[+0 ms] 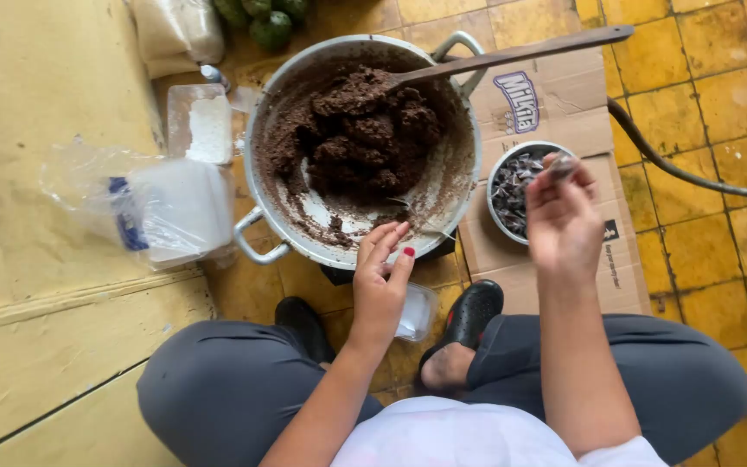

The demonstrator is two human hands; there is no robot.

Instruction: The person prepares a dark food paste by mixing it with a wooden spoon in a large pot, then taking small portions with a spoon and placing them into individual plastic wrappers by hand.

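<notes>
Floor: yellow tiles [719, 52], cardboard [555, 104] under the pot [365, 242].
Left hand [379, 285]: fingers loosely open at the pot's near rim, holding nothing.
Right hand [564, 216]: fingertips pinched on a small dark piece [562, 166], above the bowl [501, 169].

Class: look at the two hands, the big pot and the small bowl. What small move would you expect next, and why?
Probably the right hand lowers its small dark piece into the small bowl just below, already full of similar pieces. The left hand rests at the pot rim.
</notes>
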